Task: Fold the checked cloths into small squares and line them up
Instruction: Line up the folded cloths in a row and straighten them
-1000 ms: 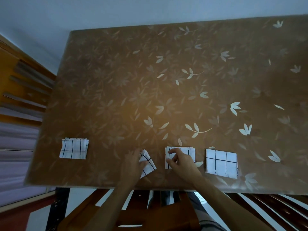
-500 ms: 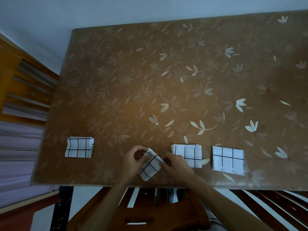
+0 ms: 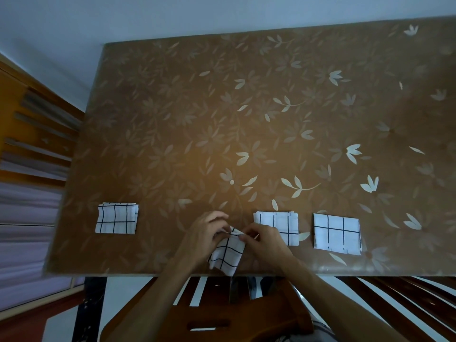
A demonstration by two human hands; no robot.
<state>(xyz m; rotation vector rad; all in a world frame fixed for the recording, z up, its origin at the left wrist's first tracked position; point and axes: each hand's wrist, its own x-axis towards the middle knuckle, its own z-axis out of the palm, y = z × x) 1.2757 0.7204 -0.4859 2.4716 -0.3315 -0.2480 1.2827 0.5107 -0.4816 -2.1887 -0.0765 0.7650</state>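
Three white cloths with black checks lie folded into squares along the near edge of the brown table [image 3: 246, 124]: one at the left [image 3: 116, 218], one right of centre [image 3: 278, 224], one further right [image 3: 336, 234]. A fourth checked cloth [image 3: 228, 255] is folded small and tilted, hanging over the table's front edge. My left hand [image 3: 204, 236] and my right hand [image 3: 264, 240] both pinch its upper edge, fingertips nearly touching. My right hand covers the lower left corner of the cloth right of centre.
A wooden chair [image 3: 222, 317] with dark slats stands below the table's front edge. At the left is an orange wooden piece of furniture [image 3: 29, 124] with slats. A pale wall runs behind the table.
My right hand left the cloth right of centre and joined my left hand on the tilted cloth. That cloth has been lifted and turned, now hanging lower over the front edge.
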